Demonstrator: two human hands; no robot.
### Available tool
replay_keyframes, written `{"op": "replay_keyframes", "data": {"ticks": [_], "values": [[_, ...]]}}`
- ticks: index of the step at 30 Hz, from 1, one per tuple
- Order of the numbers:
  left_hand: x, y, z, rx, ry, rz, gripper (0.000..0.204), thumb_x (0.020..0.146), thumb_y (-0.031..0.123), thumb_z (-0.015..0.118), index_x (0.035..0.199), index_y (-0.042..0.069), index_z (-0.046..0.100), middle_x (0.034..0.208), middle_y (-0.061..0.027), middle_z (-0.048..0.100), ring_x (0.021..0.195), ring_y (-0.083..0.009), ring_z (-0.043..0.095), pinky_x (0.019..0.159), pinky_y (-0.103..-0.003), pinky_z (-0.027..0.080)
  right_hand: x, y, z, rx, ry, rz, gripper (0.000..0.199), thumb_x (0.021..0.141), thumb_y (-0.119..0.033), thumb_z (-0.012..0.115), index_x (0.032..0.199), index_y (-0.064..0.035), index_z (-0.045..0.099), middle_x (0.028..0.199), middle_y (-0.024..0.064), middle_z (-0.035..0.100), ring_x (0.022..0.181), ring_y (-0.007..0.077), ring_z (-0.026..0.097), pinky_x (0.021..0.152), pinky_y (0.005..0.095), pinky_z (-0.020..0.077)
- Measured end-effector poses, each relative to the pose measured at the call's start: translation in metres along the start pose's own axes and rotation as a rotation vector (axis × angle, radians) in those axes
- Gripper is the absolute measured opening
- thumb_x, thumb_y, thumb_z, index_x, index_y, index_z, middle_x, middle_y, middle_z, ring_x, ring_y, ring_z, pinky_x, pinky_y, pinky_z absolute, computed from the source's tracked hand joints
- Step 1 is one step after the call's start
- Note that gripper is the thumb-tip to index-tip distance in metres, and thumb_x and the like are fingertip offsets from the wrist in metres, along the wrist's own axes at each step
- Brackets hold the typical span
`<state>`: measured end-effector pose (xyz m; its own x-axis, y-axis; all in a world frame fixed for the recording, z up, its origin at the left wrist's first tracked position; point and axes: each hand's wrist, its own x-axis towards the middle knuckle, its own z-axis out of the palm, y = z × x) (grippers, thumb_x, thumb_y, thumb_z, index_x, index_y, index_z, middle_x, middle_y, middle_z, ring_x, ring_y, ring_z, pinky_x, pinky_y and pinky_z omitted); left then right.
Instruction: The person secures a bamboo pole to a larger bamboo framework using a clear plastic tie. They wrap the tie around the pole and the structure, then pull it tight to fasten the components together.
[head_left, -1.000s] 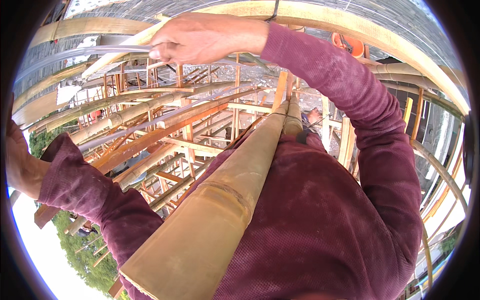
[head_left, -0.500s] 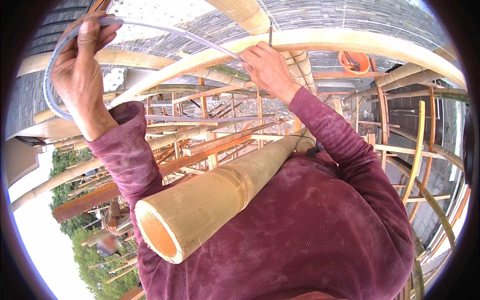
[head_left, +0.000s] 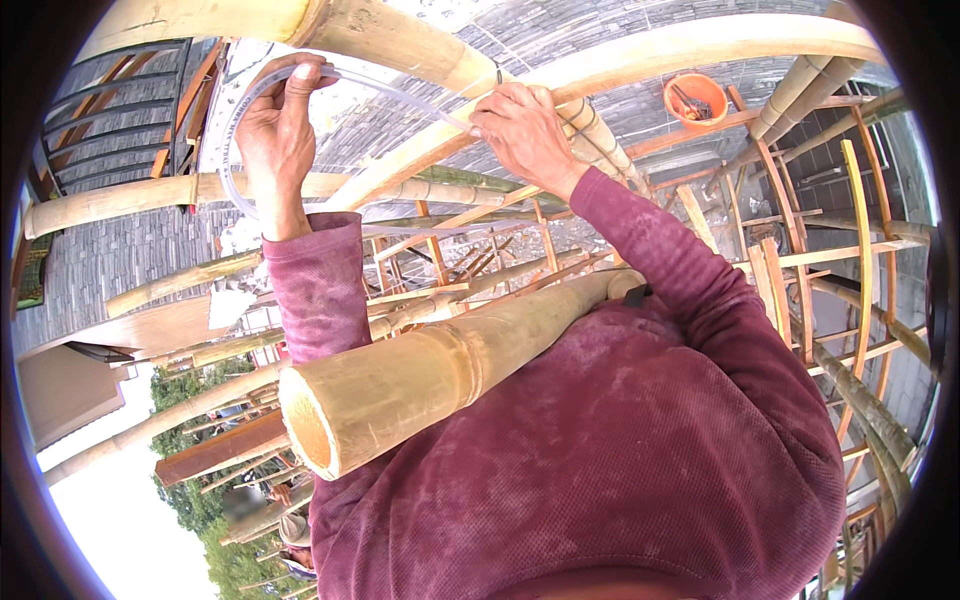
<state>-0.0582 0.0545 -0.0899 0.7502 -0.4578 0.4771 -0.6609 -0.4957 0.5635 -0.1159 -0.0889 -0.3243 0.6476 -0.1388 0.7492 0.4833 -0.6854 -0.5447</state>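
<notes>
- Left hand point(head_left: 275, 125), at about eleven o'clock: its fingers point(head_left: 300, 75) are curled shut around a clear plastic tube point(head_left: 400, 97). The fingertips are hidden behind the tube and the back of the hand.
- The tube loops down from that hand past the wrist, where it is hard to follow against the pale ground, and runs right across to the other hand.
- Thick bamboo pole point(head_left: 430, 375), at the centre: it lies across the maroon-sleeved chest, cut end open toward seven o'clock. Its far end is hidden behind the right arm.
- Right hand point(head_left: 525, 130), at about twelve o'clock: it pinches the tube's other end against a curved bamboo beam point(head_left: 640, 60). The fingers are closed, but the tips are hidden on the far side of the hand.
- Orange bucket point(head_left: 695, 97), at one o'clock: it sits near the beam, and what is in it is too small to tell.
- Bamboo frame point(head_left: 860, 250), at three o'clock: its poles bend toward the rim and are cut off there.
</notes>
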Motion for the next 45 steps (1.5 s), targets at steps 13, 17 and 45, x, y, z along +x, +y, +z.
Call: {"op": "replay_keyframes", "data": {"ticks": [13,17,45], "values": [[0.008,-0.012,0.006,-0.016,0.056,0.08,0.024,0.096,0.025,0.062,0.099,0.002,0.068,0.093,-0.0113,0.072,0.093,-0.0179,0.067,0.091,-0.032,0.051,0.006,-0.003,0.005,0.017,0.045,0.077,0.01,0.082,-0.02,0.071,0.09,-0.0136,0.072,0.098,-0.0048,0.066,0.099,0.016,0.055,0.084,0.0372,0.0317],[0.007,-0.01,0.005,-0.063,0.045,0.1,0.024,0.096,0.025,0.061,0.098,0.002,0.068,0.094,-0.0117,0.072,0.094,-0.0188,0.067,0.094,-0.034,0.05,0.007,-0.003,0.006,0.029,0.056,0.054,0.009,0.082,-0.02,0.071,0.089,-0.0144,0.072,0.097,-0.0049,0.066,0.099,0.0154,0.055,0.084,0.0367,0.0317],[0.003,-0.017,0.01,-0.064,0.079,0.093,0.025,0.096,0.027,0.061,0.097,0.002,0.065,0.1,-0.0134,0.072,0.096,-0.0204,0.067,0.093,-0.035,0.052,0.008,-0.002,0.006,0.001,0.131,0.06,0.007,0.08,-0.021,0.071,0.081,-0.0145,0.069,0.087,-0.0068,0.065,0.093,0.0137,0.056,0.081,0.0369,0.0325]]}}
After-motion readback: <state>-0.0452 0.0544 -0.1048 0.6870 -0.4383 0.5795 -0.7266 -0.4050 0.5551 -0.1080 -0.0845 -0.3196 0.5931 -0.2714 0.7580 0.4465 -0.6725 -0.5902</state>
